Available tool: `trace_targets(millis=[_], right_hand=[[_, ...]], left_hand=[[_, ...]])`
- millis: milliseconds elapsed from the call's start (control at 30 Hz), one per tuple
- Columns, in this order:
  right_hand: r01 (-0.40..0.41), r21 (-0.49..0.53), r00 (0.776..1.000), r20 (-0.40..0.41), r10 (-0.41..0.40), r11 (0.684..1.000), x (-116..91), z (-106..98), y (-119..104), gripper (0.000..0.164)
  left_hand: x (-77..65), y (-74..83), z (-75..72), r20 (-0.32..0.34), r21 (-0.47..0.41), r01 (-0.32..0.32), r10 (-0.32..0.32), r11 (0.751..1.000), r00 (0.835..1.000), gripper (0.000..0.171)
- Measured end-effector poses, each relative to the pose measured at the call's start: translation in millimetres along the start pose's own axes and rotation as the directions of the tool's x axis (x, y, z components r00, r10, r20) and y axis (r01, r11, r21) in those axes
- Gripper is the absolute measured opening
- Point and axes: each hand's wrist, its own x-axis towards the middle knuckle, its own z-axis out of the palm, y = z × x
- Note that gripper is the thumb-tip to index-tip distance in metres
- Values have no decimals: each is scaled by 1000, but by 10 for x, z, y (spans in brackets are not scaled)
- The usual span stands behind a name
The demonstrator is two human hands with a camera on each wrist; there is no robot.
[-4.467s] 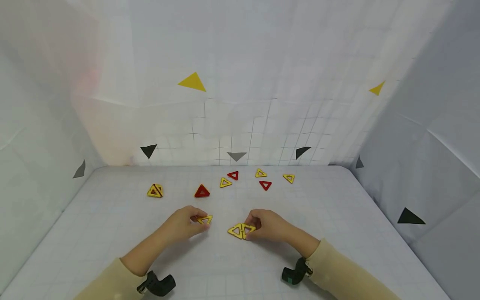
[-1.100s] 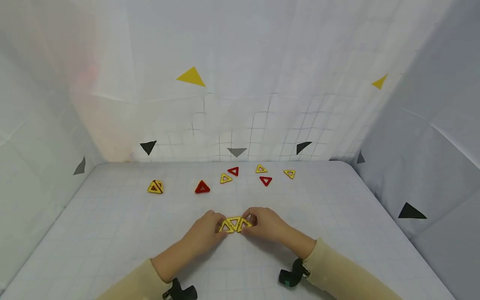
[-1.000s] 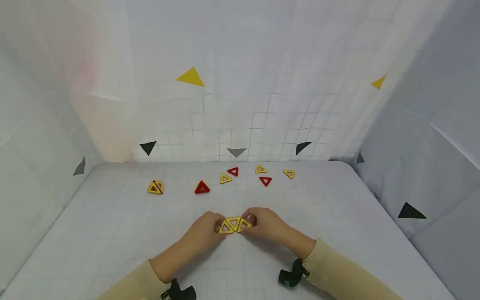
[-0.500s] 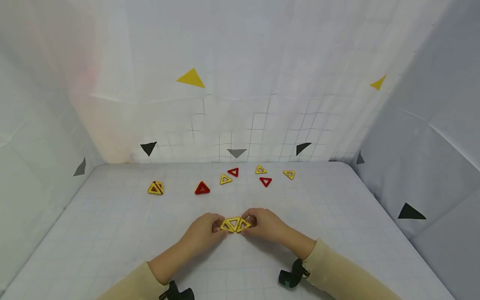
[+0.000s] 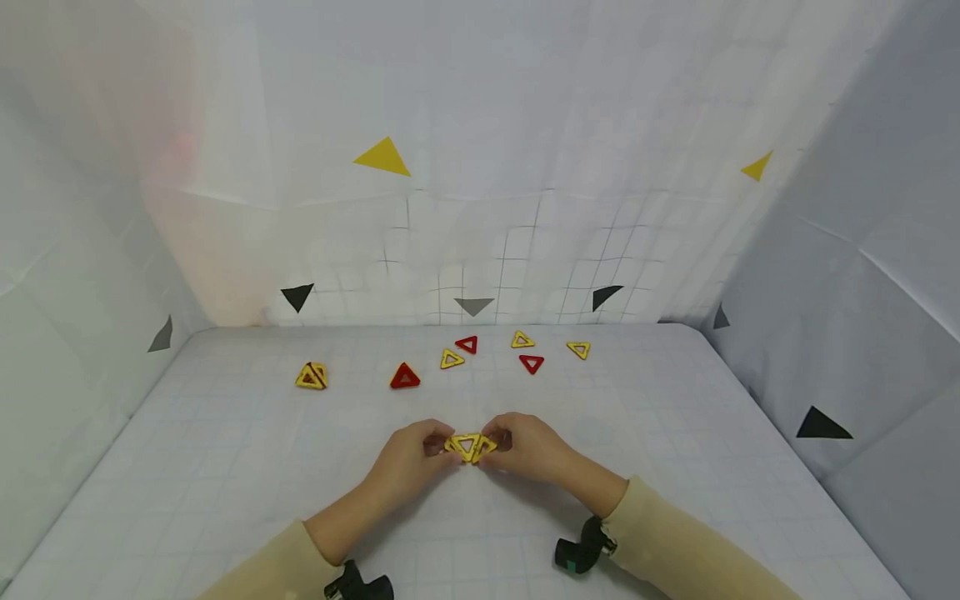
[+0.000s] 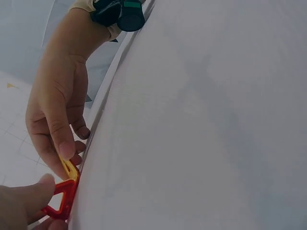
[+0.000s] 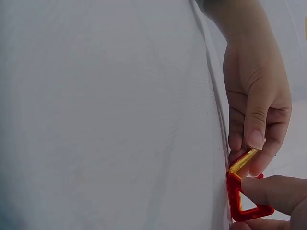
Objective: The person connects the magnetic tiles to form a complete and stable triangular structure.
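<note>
A row of three joined triangular magnetic tiles, yellow on the faces turned to the head camera, is held between the two hands over the table's middle. My left hand pinches the left tile, which its fingers partly cover. My right hand pinches the right tile with thumb and fingertips. Both outer tiles tilt against the middle one. In the right wrist view a red face of a tile shows by the right thumb, meeting a yellow tile at an angle under the left thumb.
Beyond the hands lie loose yellow triangles and red triangles. A red pyramid-like piece and a yellow pyramid-like piece stand further left. White cloth walls close off the table's back and sides.
My left hand has brought its tile from the left to join the right hand's pair. Over the last second, the outer tiles have tilted up and the hands have drawn slightly closer together.
</note>
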Motion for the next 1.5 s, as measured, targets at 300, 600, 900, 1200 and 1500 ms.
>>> trace_targets(millis=[300, 600, 900, 1200, 1500], right_hand=[[2, 0, 1000, -15, -1, 1000, 6, 6, -7, 37], [-24, 38, 999, -36, 25, 999, 26, 21, -36, 33], [-20, 27, 997, -72, 22, 999, 74, 48, -50, 28], [21, 32, 996, -84, -19, 999, 81, 68, -43, 28], [18, 65, 996, -84, -13, 998, 95, 71, -75, 24]], left_hand=[[11, -71, 6, -11, -163, 45, -47, 986, 999, 30], [7, -71, 12, -68, -204, 41, -56, 978, 996, 29], [41, -90, 29, -139, -137, -9, -10, 991, 990, 21], [61, -39, 23, -100, -104, 22, -32, 994, 994, 15], [107, 21, -36, -75, -64, 66, -70, 996, 995, 17]])
